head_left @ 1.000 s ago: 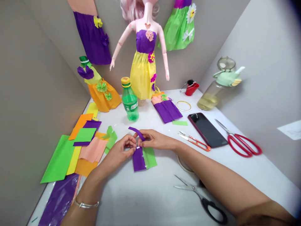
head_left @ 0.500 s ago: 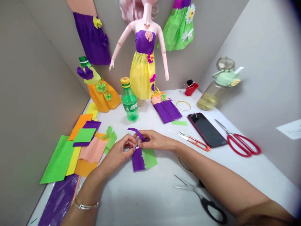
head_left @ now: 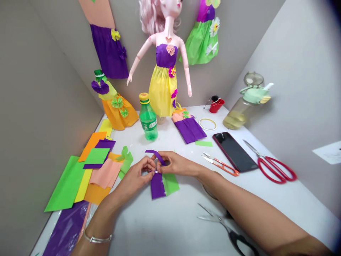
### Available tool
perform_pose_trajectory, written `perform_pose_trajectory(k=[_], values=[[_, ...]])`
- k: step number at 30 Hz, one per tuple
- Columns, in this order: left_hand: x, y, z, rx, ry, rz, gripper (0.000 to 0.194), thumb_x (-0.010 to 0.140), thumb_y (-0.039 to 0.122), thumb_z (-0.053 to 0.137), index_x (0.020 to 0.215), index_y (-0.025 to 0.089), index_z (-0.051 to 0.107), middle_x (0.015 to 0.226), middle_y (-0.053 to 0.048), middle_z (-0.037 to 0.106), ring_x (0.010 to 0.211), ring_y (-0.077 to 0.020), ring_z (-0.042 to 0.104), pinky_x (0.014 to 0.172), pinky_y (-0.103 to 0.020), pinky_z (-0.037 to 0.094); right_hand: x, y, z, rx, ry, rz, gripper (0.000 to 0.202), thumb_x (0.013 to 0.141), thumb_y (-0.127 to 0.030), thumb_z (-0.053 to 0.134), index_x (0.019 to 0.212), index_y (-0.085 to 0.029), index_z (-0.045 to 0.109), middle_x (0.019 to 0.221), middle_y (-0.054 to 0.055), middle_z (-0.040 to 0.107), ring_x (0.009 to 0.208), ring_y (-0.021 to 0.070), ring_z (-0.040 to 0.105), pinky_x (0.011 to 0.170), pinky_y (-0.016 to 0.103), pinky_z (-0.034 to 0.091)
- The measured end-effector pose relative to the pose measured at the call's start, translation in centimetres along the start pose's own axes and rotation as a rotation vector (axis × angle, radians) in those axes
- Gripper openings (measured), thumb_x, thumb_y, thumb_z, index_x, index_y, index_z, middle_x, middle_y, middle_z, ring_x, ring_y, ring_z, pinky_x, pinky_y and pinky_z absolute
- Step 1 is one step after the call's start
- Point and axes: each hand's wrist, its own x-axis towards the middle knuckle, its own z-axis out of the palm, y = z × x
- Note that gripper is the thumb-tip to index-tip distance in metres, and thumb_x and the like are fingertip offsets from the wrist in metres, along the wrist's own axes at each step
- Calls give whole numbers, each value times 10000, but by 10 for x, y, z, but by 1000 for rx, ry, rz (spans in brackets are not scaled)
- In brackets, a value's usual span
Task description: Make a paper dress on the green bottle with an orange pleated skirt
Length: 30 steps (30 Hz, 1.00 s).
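Note:
A small flat piece joined from purple and light green crepe paper lies on the table, a small white patch at its top edge. My left hand is closed at that edge, thumb beside the white patch, pinching the purple and green paper piece. My right hand pinches a narrow purple strip, which curves up over its fingers with its free end pointing left. The fingertips of both hands nearly meet above the piece. Where the strip's lower end goes is hidden by the fingers.
Coloured paper sheets lie at left. A green bottle and a dressed doll stand behind. To the right are orange snips, a phone and red scissors. Black-handled scissors lie near my right forearm.
The view has tilted up slightly, so everything sits lower in the picture. Both hands keep nearly the same hold; the purple strip bends a little differently over the right fingers.

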Motion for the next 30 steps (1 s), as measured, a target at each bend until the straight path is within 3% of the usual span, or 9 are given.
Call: perform_pose_trajectory(k=[8,17,25,28,30], values=[[1,1,-2,-61,-7,-42,127,852,246,579,962,204,533,891,2,591,876,-163,559,824,-282,410,0,-1,1,-21,23,-17,155,762,-172,652,888,-154,563,745,-36,543,682,110,485,656,246,381],[1,3,0,-66,12,-48,130,800,200,556,927,197,526,806,21,565,788,-149,529,786,-282,401,0,-3,1,-43,30,-32,132,737,-97,593,842,-167,555,744,-46,530,684,105,457,645,238,364],[2,1,0,15,39,-26,115,800,212,550,914,208,537,875,-2,587,855,-172,559,813,-300,412,-1,0,1,-23,13,-21,173,744,-102,600,901,-166,564,771,-31,562,701,114,491,658,249,381],[-1,2,-4,175,121,15,45,811,227,572,855,217,570,940,-12,592,986,-202,549,890,-324,380,-1,1,0,-11,18,2,303,756,-117,604,1052,-161,565,769,-31,568,690,117,498,667,259,389],[-3,4,-7,255,107,32,51,826,246,571,795,219,600,920,-10,593,998,-212,544,895,-333,370,-1,1,0,0,21,27,397,756,-128,613,1146,-158,544,763,-33,572,683,119,505,674,266,395]])
